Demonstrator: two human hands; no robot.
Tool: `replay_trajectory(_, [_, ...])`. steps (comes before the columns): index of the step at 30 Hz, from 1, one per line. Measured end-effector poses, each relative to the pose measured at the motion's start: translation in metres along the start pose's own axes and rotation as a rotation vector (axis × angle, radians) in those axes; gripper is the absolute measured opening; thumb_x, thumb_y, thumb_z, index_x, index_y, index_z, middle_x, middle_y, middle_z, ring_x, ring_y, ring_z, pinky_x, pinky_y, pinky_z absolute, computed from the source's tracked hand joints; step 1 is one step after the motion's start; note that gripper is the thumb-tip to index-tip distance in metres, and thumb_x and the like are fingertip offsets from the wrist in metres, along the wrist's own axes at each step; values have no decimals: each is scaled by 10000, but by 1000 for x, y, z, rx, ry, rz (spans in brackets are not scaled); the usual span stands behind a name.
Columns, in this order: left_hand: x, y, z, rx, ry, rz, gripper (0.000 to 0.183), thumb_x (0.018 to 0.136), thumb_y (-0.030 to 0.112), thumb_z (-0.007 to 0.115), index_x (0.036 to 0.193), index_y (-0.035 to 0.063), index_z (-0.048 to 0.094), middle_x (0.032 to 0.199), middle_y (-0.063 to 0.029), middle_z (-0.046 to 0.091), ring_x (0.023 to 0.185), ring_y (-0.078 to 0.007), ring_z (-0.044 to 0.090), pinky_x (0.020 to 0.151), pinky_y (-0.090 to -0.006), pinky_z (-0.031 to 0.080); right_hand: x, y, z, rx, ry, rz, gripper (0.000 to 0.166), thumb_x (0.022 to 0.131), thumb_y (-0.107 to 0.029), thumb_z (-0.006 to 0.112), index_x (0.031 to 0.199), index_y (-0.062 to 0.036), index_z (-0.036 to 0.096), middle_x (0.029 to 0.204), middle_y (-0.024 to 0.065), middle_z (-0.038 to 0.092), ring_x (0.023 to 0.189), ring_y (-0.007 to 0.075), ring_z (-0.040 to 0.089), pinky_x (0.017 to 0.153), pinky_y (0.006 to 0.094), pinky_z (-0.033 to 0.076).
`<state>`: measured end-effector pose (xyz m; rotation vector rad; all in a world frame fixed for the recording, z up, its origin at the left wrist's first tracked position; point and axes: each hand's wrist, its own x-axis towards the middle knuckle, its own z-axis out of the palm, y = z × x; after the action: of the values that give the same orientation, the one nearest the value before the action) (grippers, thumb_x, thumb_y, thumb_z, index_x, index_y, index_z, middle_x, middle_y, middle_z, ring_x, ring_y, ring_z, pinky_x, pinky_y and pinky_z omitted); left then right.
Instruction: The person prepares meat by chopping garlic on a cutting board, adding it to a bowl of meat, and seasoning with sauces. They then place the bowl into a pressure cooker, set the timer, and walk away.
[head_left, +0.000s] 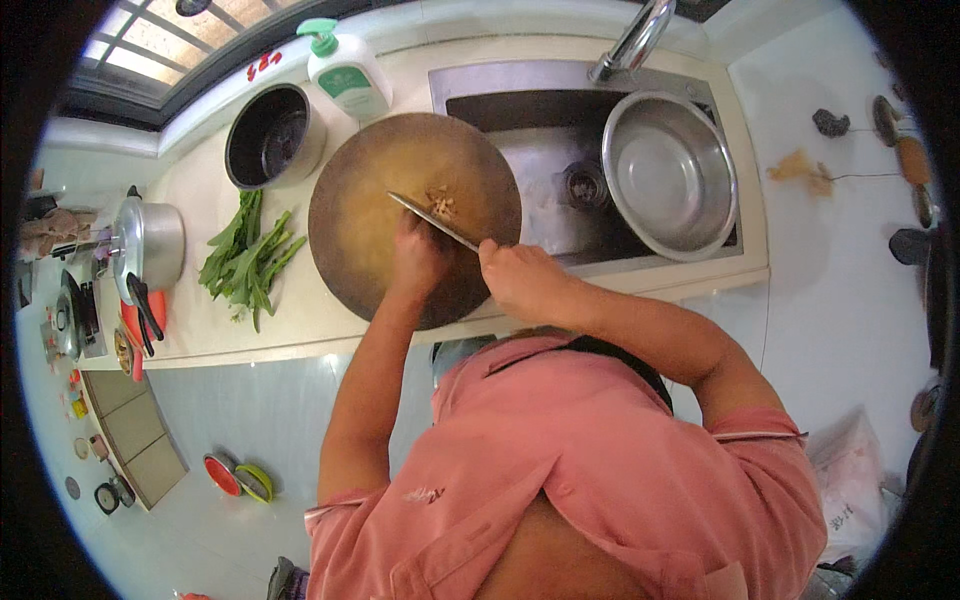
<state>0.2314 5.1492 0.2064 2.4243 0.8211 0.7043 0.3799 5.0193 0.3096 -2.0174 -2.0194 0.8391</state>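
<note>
My right hand (525, 283) is closed around the handle of a kitchen knife (431, 219), its blade reaching left over a round cutting board (352, 247). Small brownish chopped pieces (441, 202) lie on the board just beyond the blade. My left hand (420, 251) is on the board, on the near side of the blade; its fingertips are hidden, and whether it holds a piece of food cannot be told. Left of the board, leafy green vegetables (244, 262) lie on the counter.
A sink (532, 180) with a steel basin (664, 176) over its right part and a faucet (634, 41) adjoins the board. A pump bottle (349, 79) and a dark-lined pot (268, 139) stand behind. A lidded aluminium pot (154, 244) is at the far left.
</note>
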Motion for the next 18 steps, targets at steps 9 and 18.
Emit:
replay_trajectory(9, [1, -2, -5, 3, 77, 95, 398, 699, -5, 700, 1095, -20, 667, 1125, -223, 646, 1063, -437, 590, 911, -477, 503, 4, 5, 3, -34, 9, -34, 151, 825, -24, 541, 924, 90, 529, 811, 277, 668, 786, 415, 699, 662, 480, 565])
replay_trajectory(18, [-6, -4, -5, 94, -15, 125, 374, 687, 38, 687, 1056, -22, 672, 1115, -204, 651, 1071, -419, 574, 973, -507, 445, 4, 4, 11, -50, 70, -99, 143, 810, -25, 545, 909, 76, 530, 761, 257, 665, 722, 411, 696, 623, 480, 561])
